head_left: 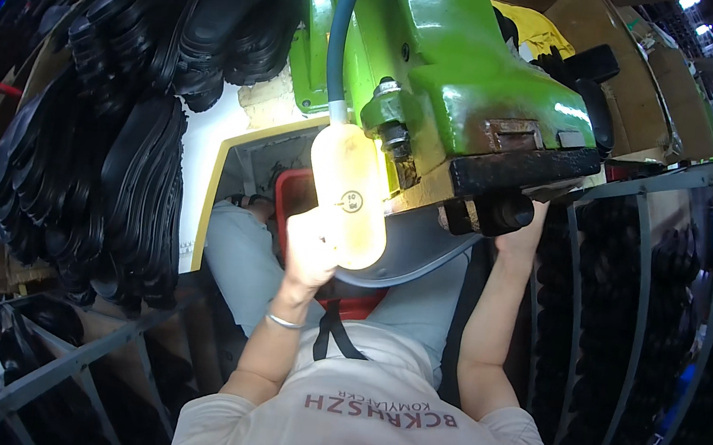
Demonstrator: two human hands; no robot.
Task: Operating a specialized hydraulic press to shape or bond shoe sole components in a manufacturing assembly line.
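Observation:
My left hand (pixel 311 248) is raised beside a glowing oblong lamp (pixel 353 155) on a blue hose. Glare washes the hand out and the lamp covers its fingers, so its grip does not show. On the other side, my right hand (pixel 522 234) reaches up beneath the head of a green machine (pixel 515 91). Its fingers disappear behind a dark rounded part (pixel 491 214) under that head. Whether either hand holds anything is hidden. Below the machine, between my hands, is a grey curved pan (pixel 410 260).
Stacks of black shoe soles (pixel 143 187) fill the left side, beside a white board with a yellow edge (pixel 221 148). Metal racks (pixel 641 257) with dark items stand to the right, and another rack (pixel 62 369) at lower left. Cardboard boxes (pixel 670 96) sit behind the machine.

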